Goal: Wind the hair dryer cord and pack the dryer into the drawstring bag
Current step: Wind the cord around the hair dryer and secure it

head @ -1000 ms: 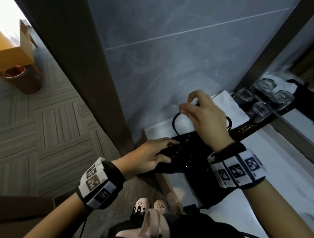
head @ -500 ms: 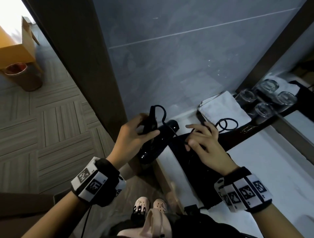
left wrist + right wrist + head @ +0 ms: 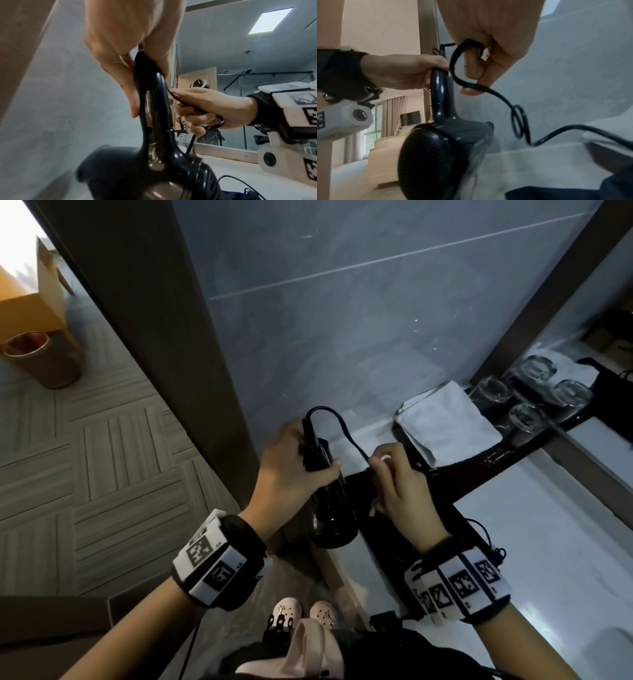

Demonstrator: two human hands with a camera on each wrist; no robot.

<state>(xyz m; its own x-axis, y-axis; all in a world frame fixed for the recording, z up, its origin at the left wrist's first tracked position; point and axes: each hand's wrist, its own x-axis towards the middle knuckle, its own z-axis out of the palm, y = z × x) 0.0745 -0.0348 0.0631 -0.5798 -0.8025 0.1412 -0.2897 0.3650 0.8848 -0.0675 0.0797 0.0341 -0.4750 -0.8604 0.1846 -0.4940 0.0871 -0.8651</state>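
Your left hand [image 3: 291, 470] grips the hair dryer [image 3: 330, 518] by its handle, head hanging down at the worktop [image 3: 548, 542] edge. Your right hand [image 3: 400, 487] pinches the cord [image 3: 346, 429], looped from the handle. Beyond: folded towel [image 3: 448, 429], glasses [image 3: 527, 419].

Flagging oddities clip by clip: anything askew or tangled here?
The cord has a small kinked curl below the right hand, visible in the right wrist view. The dryer hangs head-down from the left hand. No damage or spill shows.

Hotel bathroom: vanity mirror [image 3: 248, 108], glasses [image 3: 527, 419], folded towel [image 3: 445, 422].
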